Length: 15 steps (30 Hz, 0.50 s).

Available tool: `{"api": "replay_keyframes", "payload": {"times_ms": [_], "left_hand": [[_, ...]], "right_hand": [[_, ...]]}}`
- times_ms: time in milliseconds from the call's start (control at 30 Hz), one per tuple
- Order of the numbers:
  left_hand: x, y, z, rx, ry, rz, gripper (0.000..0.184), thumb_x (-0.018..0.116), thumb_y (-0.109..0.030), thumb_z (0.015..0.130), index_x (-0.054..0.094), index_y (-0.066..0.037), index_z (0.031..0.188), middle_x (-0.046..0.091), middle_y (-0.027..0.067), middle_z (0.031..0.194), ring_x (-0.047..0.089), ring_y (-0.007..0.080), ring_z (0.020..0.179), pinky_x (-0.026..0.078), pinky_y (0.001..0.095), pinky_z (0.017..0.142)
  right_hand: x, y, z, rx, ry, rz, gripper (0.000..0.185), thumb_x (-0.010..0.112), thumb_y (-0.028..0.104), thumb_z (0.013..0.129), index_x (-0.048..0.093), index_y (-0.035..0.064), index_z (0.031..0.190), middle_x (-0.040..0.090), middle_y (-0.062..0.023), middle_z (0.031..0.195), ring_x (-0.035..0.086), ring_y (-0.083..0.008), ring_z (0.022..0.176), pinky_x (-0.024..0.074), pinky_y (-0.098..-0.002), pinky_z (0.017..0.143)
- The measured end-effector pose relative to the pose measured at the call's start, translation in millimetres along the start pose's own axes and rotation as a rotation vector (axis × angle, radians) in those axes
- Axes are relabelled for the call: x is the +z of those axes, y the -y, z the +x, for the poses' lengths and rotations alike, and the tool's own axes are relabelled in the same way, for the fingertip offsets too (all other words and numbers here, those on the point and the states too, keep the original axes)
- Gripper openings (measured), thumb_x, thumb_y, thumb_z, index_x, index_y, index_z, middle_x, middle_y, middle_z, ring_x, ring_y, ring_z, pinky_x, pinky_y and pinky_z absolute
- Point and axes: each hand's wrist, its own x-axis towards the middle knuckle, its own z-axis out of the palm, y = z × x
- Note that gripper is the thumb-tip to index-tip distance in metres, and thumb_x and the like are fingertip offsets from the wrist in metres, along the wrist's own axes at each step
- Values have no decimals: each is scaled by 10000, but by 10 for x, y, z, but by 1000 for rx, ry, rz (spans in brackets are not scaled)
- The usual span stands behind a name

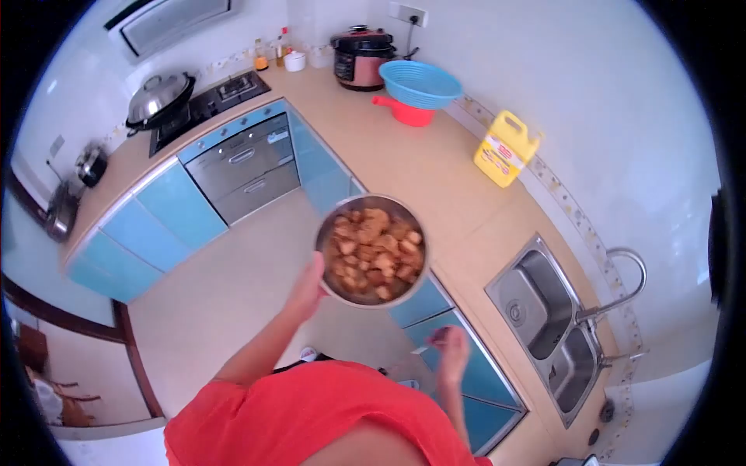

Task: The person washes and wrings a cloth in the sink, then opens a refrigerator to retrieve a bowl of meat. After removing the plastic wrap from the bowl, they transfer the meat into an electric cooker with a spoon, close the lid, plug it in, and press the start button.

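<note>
A round metal bowl [427,256] full of browned chunks of food [374,247] is held up in front of me, level, above the floor beside the counter edge. My left hand [310,287] grips its lower left rim, with the fingers mostly hidden beneath. Lower right, near the blue cabinet doors, my right hand [453,349] is closed around a small dark object with a pale tip [437,339]; blur hides what it is.
Along the counter [342,116] stand a pressure cooker [363,60], a blue basket [421,84] on a red container [412,113], and a yellow jug [507,151]. A double sink [536,299] lies right. A lidded wok [159,101] sits on the stove [203,109].
</note>
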Motion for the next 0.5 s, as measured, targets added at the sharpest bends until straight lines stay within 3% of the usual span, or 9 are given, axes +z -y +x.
{"api": "replay_keyframes", "payload": {"times_ms": [167, 267, 300, 400, 500], "left_hand": [[-462, 125, -61, 169, -226, 6, 563, 381, -530, 937, 505, -46, 1198, 623, 66, 1077, 628, 144, 914, 527, 285, 713], [-432, 412, -78, 262, -341, -30, 564, 380, -529, 938, 497, -46, 1203, 615, 61, 1095, 623, 142, 927, 520, 284, 714], [-912, 165, 1, 290, -357, -59, 569, 375, -530, 939, 488, -45, 1213, 609, 60, 1110, 618, 143, 942, 518, 288, 729], [-939, 313, 151, 366, -421, -95, 608, 358, -541, 939, 425, -44, 1281, 566, 67, 1198, 587, 158, 1029, 501, 318, 804], [-1382, 280, 523, 367, -506, -211, 622, 353, -546, 938, 388, -53, 1316, 523, 68, 1261, 556, 171, 1087, 487, 329, 836]], "right_hand": [[537, -75, 228, 376, 284, 346, 218, 436, 237, 972, 531, 41, 966, 624, -95, 869, 615, -192, 674, 535, -327, 643], [364, -331, 767, 500, 485, 461, 178, 462, 224, 961, 524, 59, 990, 619, -73, 903, 612, -185, 755, 508, -318, 668], [885, -252, 810, 524, 543, 464, 174, 467, 222, 959, 525, 62, 994, 616, -67, 907, 609, -182, 776, 501, -317, 680], [1132, -463, 1228, 713, 853, 522, 177, 510, 224, 935, 556, 58, 979, 612, -53, 896, 596, -161, 811, 475, -299, 725], [1902, -495, 1314, 882, 1131, 421, 202, 508, 218, 938, 559, 39, 1016, 614, -49, 876, 589, -157, 789, 470, -290, 720]]}}
